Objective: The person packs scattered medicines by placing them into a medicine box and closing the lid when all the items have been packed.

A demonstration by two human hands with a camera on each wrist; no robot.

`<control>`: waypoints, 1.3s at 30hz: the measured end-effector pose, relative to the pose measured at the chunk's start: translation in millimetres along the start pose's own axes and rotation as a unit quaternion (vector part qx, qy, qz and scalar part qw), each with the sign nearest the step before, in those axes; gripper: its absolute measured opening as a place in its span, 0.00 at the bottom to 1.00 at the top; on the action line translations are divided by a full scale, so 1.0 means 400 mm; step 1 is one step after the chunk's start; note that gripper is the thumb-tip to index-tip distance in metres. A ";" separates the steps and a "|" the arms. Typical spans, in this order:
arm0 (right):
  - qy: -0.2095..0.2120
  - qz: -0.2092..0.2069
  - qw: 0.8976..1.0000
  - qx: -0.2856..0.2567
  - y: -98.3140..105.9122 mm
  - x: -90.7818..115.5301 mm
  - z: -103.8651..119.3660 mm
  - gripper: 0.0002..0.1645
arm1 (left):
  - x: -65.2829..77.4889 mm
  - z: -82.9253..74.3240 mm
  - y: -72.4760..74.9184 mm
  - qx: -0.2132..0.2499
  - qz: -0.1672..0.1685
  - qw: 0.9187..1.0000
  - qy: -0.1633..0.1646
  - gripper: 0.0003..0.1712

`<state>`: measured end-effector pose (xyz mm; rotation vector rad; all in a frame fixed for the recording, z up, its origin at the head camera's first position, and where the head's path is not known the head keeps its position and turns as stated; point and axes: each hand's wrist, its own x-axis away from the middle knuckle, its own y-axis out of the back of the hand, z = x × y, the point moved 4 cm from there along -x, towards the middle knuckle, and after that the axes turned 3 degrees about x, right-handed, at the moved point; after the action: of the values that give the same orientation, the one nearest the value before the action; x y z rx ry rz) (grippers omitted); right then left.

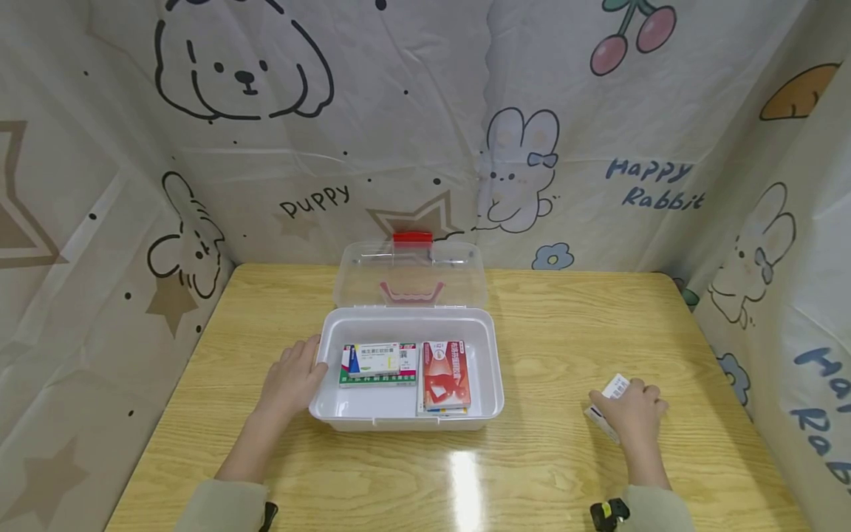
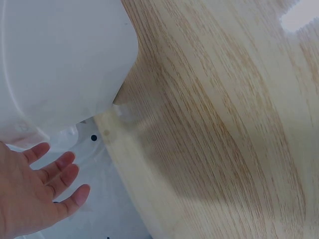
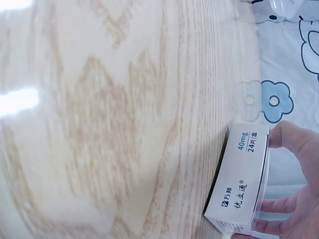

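Note:
A white plastic storage box (image 1: 405,424) stands on the table with its clear lid (image 1: 459,270) tipped back. Inside lie medicine boxes: a white-and-blue one (image 1: 375,359) on top of a green-edged one (image 1: 392,383), and a red one (image 1: 446,373) over another. My left hand (image 1: 290,378) is at the storage box's left side, thumb by the rim; in the left wrist view its fingers (image 2: 64,174) look relaxed. Off to the right, my right hand (image 1: 636,411) holds a white medicine box (image 3: 238,177) between thumb and fingers, low over or on the table; contact is unclear.
The wooden table (image 1: 545,473) extends on both sides of the storage box. A printed cloth (image 1: 412,162) hangs behind the table and along both sides. A red latch (image 1: 412,238) tops the raised lid near the back cloth.

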<state>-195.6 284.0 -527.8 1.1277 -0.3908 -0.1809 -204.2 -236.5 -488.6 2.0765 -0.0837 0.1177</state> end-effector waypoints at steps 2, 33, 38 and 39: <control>0.002 -0.002 1.000 -0.001 0.002 -0.002 0.002 0.51 | -0.001 0.002 -0.001 -0.001 0.000 1.000 0.001 0.32; 0.077 -0.044 0.996 -0.001 0.090 -0.034 0.143 0.50 | 0.001 -0.002 0.001 -0.009 -0.005 1.000 -0.007 0.32; 0.093 -0.051 0.994 -0.004 0.107 -0.034 0.183 0.50 | 0.001 -0.002 0.001 -0.013 -0.005 1.000 -0.006 0.32; 0.096 -0.052 0.994 -0.006 0.110 -0.033 0.191 0.50 | 0.001 -0.002 0.001 -0.013 -0.005 1.000 -0.006 0.32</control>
<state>-240.3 242.6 -462.5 1.1431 -0.1606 -0.1641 -204.0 -236.1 -487.6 2.0508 -0.0829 0.0979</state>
